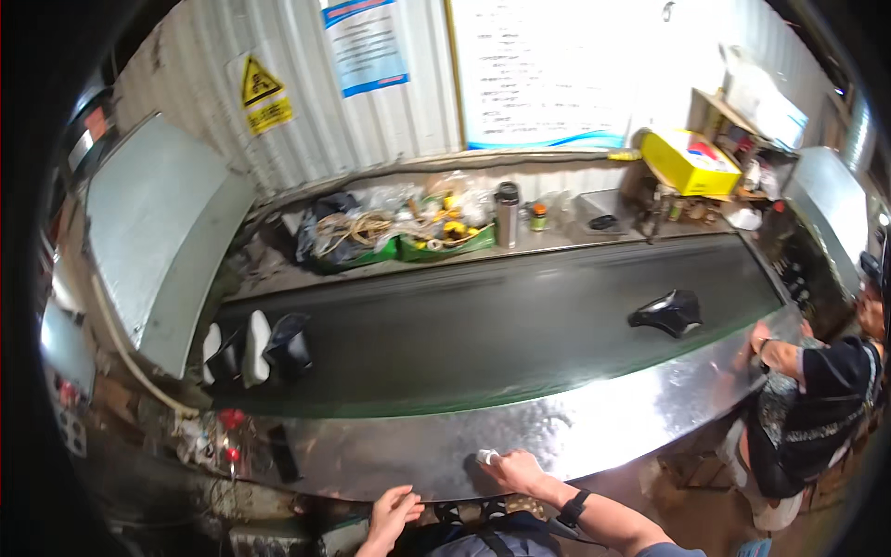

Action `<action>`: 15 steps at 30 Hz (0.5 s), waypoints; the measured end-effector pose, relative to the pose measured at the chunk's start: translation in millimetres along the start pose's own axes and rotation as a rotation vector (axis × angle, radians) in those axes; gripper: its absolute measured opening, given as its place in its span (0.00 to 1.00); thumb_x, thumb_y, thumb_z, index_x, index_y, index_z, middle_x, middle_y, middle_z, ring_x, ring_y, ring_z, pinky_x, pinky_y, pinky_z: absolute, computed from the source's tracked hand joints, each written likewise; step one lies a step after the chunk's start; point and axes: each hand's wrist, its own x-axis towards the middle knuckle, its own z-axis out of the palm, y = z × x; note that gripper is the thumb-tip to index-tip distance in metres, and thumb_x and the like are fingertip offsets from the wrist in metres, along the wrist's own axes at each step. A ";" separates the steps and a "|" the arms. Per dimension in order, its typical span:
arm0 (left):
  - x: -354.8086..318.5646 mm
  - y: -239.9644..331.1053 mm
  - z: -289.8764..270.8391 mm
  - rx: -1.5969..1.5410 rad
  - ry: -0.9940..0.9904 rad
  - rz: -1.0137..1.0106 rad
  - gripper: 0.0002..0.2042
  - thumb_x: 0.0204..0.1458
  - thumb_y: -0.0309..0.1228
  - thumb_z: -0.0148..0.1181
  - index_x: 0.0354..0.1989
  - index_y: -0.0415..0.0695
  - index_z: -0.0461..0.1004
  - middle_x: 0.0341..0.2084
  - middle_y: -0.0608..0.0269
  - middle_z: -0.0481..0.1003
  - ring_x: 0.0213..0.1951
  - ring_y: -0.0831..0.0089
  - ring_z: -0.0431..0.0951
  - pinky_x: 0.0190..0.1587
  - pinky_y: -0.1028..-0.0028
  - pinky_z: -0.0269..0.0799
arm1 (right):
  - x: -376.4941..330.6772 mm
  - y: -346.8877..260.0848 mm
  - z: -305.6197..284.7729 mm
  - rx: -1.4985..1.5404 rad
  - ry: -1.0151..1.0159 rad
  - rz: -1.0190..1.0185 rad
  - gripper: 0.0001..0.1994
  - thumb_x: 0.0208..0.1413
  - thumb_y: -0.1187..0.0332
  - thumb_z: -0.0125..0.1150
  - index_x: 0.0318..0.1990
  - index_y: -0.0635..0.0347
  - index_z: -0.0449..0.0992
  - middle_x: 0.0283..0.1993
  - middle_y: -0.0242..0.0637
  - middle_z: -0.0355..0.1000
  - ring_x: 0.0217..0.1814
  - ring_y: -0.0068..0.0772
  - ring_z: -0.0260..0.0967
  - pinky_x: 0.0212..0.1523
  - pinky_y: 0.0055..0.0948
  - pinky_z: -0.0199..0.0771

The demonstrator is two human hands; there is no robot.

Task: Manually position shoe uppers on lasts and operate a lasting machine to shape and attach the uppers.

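Observation:
My right hand (516, 472), with a dark band on its wrist, is closed on a small white object (486, 457) over the shiny metal ledge (390, 455). Its kind is too small to make out. By the ledge's near edge, my left hand (393, 516) has its fingers loosely bent and apart, and nothing shows in them. Beyond the ledge runs a dark conveyor belt (483, 325). A black shoe upper (668, 313) lies toward its right end. At the left end are black shoe pieces (290, 342) and white soles (257, 347).
A co-worker (807, 408) stands at the ledge's right end, a hand on it. Green trays (445, 246) of cords and bags, a steel flask (507, 215) and a yellow box (689, 163) line the back. A flat black object (284, 453) lies on the ledge's left.

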 end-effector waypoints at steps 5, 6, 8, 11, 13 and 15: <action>57.0 28.9 -44.7 0.201 0.035 0.126 0.19 0.63 0.33 0.61 0.57 0.34 0.73 0.43 0.53 0.81 0.40 0.70 0.84 0.40 0.73 0.80 | 2.9 -3.7 20.6 -0.155 -0.113 -0.080 0.16 0.65 0.51 0.56 0.38 0.51 0.82 0.32 0.43 0.81 0.34 0.49 0.81 0.41 0.48 0.77; 70.7 38.9 -52.5 0.276 0.037 0.160 0.19 0.63 0.33 0.61 0.57 0.34 0.73 0.43 0.53 0.81 0.39 0.70 0.84 0.39 0.73 0.80 | 1.7 -3.0 22.7 -0.168 -0.105 -0.047 0.15 0.65 0.52 0.56 0.39 0.50 0.82 0.32 0.42 0.82 0.35 0.48 0.81 0.42 0.47 0.76; 98.7 59.6 -68.4 0.337 0.040 0.208 0.19 0.63 0.34 0.61 0.57 0.34 0.73 0.42 0.53 0.81 0.39 0.71 0.84 0.39 0.73 0.80 | 1.6 -0.9 27.0 -0.177 -0.068 -0.011 0.14 0.65 0.53 0.56 0.40 0.49 0.82 0.33 0.39 0.82 0.35 0.47 0.81 0.43 0.47 0.76; 146.3 86.9 -95.0 0.358 0.065 0.229 0.18 0.63 0.33 0.60 0.57 0.35 0.74 0.41 0.52 0.82 0.39 0.70 0.84 0.39 0.72 0.79 | -0.7 -2.0 29.9 -0.217 -0.098 0.074 0.13 0.64 0.53 0.56 0.42 0.49 0.82 0.34 0.39 0.82 0.36 0.46 0.81 0.43 0.47 0.76; 178.4 107.1 -112.6 0.394 0.084 0.249 0.19 0.59 0.33 0.62 0.57 0.36 0.74 0.40 0.52 0.82 0.39 0.68 0.84 0.40 0.70 0.79 | -3.8 4.3 37.8 -0.217 -0.077 0.109 0.13 0.63 0.53 0.57 0.42 0.49 0.82 0.34 0.39 0.82 0.36 0.46 0.81 0.43 0.46 0.77; 214.6 104.2 -178.5 0.523 0.237 0.405 0.23 0.55 0.32 0.66 0.58 0.36 0.73 0.35 0.54 0.82 0.37 0.65 0.83 0.41 0.68 0.79 | 6.5 -2.8 48.8 -0.199 -0.058 0.092 0.13 0.63 0.53 0.58 0.42 0.50 0.82 0.34 0.40 0.82 0.36 0.46 0.81 0.43 0.46 0.77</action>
